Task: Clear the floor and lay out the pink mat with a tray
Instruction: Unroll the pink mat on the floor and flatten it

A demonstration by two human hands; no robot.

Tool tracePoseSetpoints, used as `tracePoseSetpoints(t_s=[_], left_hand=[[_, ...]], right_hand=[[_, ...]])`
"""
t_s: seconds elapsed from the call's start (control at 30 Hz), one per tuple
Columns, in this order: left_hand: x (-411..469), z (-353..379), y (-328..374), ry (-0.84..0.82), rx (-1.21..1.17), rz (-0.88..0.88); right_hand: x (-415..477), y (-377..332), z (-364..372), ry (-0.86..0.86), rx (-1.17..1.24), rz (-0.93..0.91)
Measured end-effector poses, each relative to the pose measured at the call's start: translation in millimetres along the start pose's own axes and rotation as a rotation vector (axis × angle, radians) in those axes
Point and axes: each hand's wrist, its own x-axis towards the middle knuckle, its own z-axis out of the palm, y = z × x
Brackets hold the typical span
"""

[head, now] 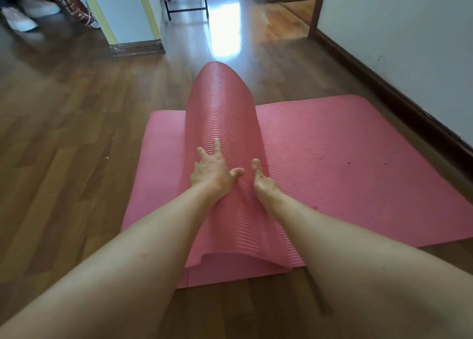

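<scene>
While the ribbed pink foam mat (332, 159) lies half-unrolled, left hand (212, 172) presses its roll (222, 108), fingers (217, 144) splayed; right hand (263, 182) touches alongside, fingers hidden.

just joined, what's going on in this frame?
A person is laying out a pink mat on the wooden floor. Part of it lies flat; the rest is a roll on top. The left hand presses flat on the roll, fingers spread; the right hand rests against its right side. No tray in view.
</scene>
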Motion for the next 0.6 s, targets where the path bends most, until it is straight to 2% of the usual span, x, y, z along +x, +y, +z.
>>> tracePoseSetpoints(t_s=[0.2,0.33,0.6], left_hand=[[-2.3,-10.9,-14.3,0.13,-0.019,0.011],[-3.7,-23.4,-21.3,0.182,-0.046,0.066],[-2.8,-69.8,-37.5,0.29,0.075,0.095]], right_hand=[[-7.3,-10.4,12.6,-0.039,-0.034,-0.017],[-10.9,-22.1,21.0,0.003,-0.133,-0.052],[-30.6,-51.2,40.5,-0.063,-0.112,-0.163]])
